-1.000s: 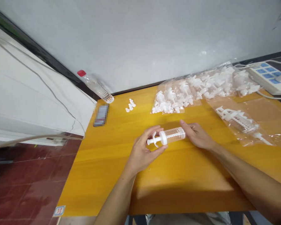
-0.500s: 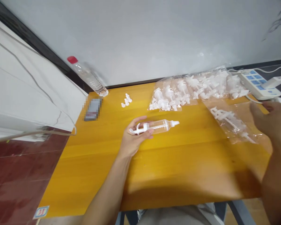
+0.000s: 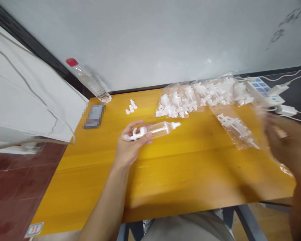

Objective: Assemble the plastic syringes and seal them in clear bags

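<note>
My left hand (image 3: 131, 144) is closed around a clear-barrelled plastic syringe (image 3: 158, 130) with a white finger-ring plunger and a white nozzle pointing right. It is held above the table. On the right, my right hand (image 3: 288, 144), smeared by motion, pinches a clear plastic bag (image 3: 266, 140) that hangs under and around the fingers. Just left of that hand, a second syringe (image 3: 237, 127) lies inside its own clear bag. Several small white nozzles (image 3: 131, 107) sit loose beyond my left hand.
Bagged white syringe parts (image 3: 180, 102) line the back of the table. A power strip (image 3: 263, 88) with cables stands at the back right. A red-capped bottle (image 3: 92, 83) leans at the back left, near a blurred phone (image 3: 94, 116).
My right hand has closed on the clear plastic bag and lifts it off the table beside the bagged syringe. The left hand keeps the syringe; the whole view has shifted slightly.
</note>
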The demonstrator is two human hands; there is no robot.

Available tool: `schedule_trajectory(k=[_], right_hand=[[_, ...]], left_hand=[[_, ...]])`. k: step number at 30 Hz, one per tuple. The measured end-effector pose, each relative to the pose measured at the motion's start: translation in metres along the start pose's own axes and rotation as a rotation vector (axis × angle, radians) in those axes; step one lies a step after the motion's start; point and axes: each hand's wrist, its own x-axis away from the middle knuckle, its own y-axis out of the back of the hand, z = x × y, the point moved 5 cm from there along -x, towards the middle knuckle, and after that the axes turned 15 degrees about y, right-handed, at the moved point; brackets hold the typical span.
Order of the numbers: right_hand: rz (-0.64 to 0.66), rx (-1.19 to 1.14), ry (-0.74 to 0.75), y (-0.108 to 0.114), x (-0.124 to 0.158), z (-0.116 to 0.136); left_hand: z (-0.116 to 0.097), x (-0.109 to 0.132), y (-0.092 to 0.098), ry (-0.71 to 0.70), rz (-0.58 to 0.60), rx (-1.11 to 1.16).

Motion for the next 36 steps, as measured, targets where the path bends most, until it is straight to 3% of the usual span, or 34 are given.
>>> schedule_trajectory(k=[1,2,4,6,9,14,20,24,29,33,36], right_hand=[[-0.027,-0.066,0.176,0.004,-0.002,0.039],[0.028,-0.182,0.375,0.001,-0.002,0.079],[0.15,-0.309,0.592,-0.017,0.0,0.143],[0.241,-0.359,0.682,-0.039,0.003,0.183],[0.28,-0.384,0.648,-0.062,0.009,0.21],[0.177,-0.386,0.454,-0.069,0.021,0.23],[0.177,-0.419,0.554,-0.072,0.029,0.238],[0.164,-0.409,0.556,-0.06,0.039,0.227],[0.115,-0.224,0.283,-0.049,0.047,0.195],[0.195,-0.372,0.366,-0.049,0.046,0.17],[0.205,-0.294,0.286,-0.048,0.045,0.153]], left_hand=[[-0.005,0.002,0.005,-0.021,-0.021,0.008],[-0.01,0.003,0.011,-0.04,-0.042,0.013],[-0.014,0.008,0.023,-0.064,-0.073,0.016],[-0.012,0.014,0.034,-0.058,-0.088,0.015],[-0.002,0.024,0.045,-0.021,-0.084,-0.01],[0.02,0.037,0.042,0.073,-0.008,-0.122],[0.03,0.037,0.057,0.093,-0.066,-0.162],[0.029,0.038,0.069,0.096,-0.12,-0.13],[0.03,0.041,0.069,0.096,-0.104,-0.098],[0.032,0.041,0.072,0.092,-0.096,-0.111],[0.035,0.04,0.072,0.114,-0.067,-0.137]])
